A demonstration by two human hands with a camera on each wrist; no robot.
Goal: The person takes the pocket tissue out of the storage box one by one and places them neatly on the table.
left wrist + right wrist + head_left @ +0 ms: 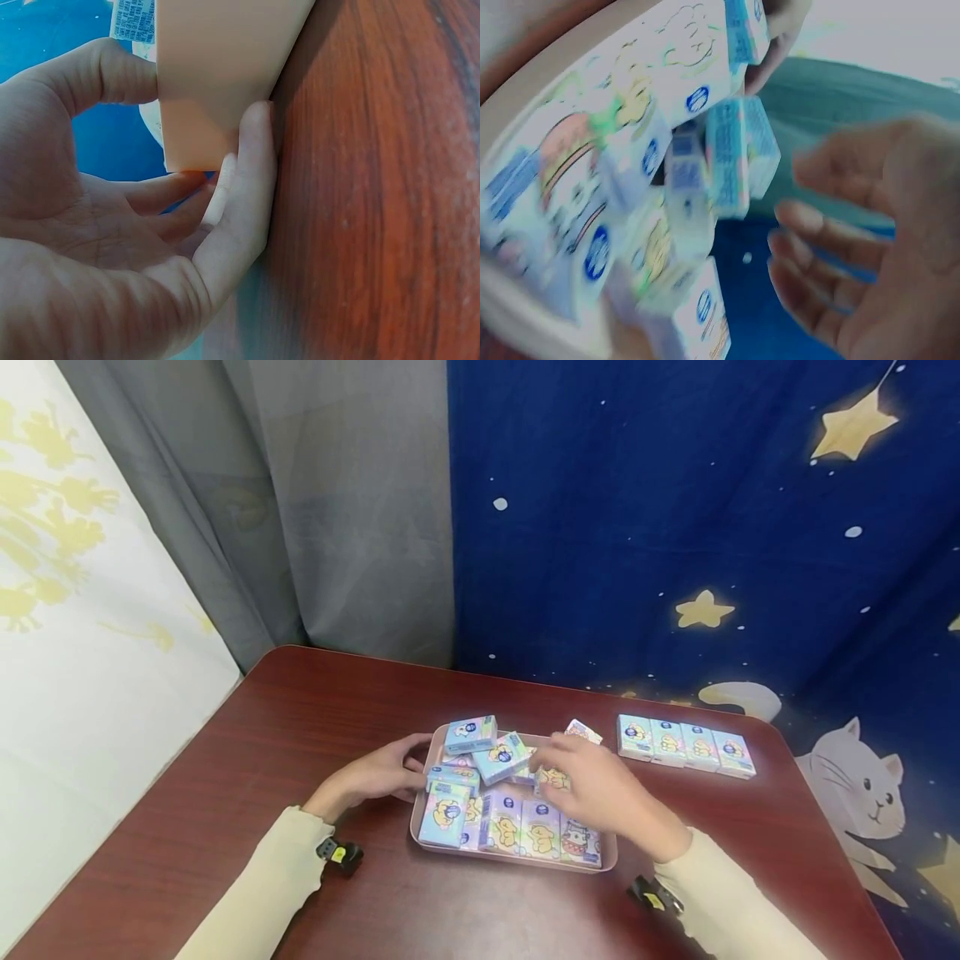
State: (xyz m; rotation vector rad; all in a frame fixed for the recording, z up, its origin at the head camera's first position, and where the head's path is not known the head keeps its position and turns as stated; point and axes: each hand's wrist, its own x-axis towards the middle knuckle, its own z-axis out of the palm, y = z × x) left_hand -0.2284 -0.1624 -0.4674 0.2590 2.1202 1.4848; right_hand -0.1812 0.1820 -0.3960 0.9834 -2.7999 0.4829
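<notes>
A shallow pink tray [517,858] holds several small tissue packs [506,758] with cartoon prints, some lying flat in a front row, others piled loosely at the left and back. My left hand [386,770] grips the tray's left end; in the left wrist view, the thumb is at the rim of the tray wall [214,82] and fingers bend along its outer side near the tabletop. Over the tray's right part hovers my right hand [592,781], its fingers loosely bent. The right wrist view shows that hand [877,240] holding nothing, apart from the packs [727,157].
To the right of the tray, several tissue packs [686,744] stand side by side in a row on the dark red wooden table [337,693]. One pack [583,732] sits at the tray's back right corner. Behind the table hang grey and blue curtains [585,527].
</notes>
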